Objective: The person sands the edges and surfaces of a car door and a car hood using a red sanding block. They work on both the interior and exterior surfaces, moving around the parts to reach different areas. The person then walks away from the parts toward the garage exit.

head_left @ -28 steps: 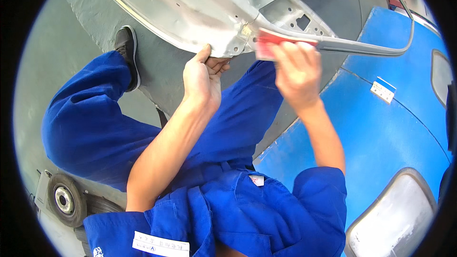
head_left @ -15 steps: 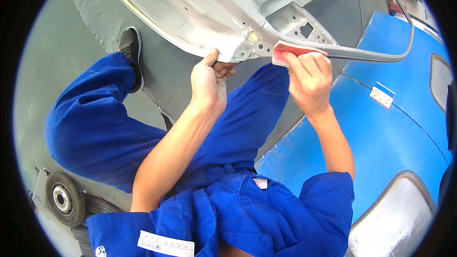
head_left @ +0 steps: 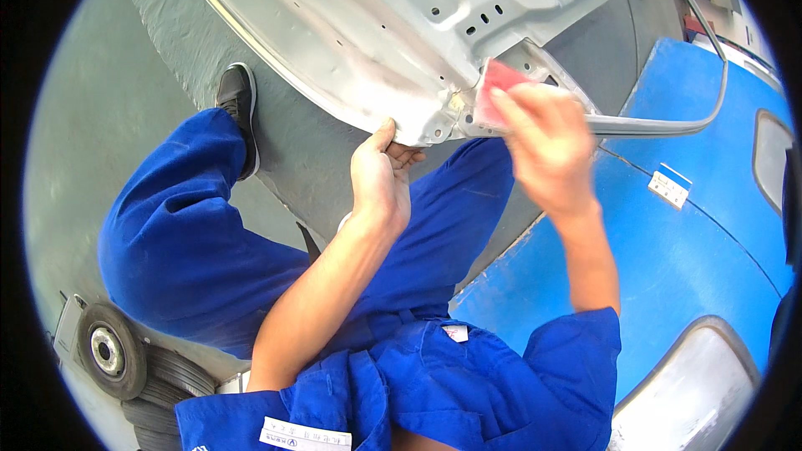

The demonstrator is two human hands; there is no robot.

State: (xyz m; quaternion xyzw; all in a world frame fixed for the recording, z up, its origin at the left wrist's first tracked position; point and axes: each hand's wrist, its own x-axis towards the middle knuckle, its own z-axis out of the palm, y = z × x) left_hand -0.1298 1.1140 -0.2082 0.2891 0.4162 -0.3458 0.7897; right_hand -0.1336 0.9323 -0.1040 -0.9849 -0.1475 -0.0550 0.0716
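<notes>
1. We have a bare car door shell (head_left: 359, 42) across the upper middle of the frame, with a red abrasive pad (head_left: 499, 83) on or just above its lower corner; blur hides the contact.
2. Progress: we judge the rubbing partway through. Pale, scuffed-looking metal shows around the corner; a yellowish patch (head_left: 456, 103) beside the pad looks unfinished. We can't tell how much of the rest is done.
3. Looks: dull silver-grey shell, pressed ridges, punched holes, yellowish strip along the left edge, thin window frame (head_left: 660, 128) looping to the upper right. Pad is flat, red, slightly bent.
4. Right hand (head_left: 550, 138), right of centre: fingers pinch the pad, thumb on its near face; motion-blurred.
5. Left hand (head_left: 381, 179), centre: thumb on top of the shell's corner, fingers curled under the edge, grasping it.
6. Farther out, we see a blue panel (head_left: 576, 263) at right, a black shoe (head_left: 238, 104) upper left, and tyres (head_left: 113, 351) lower left.
</notes>
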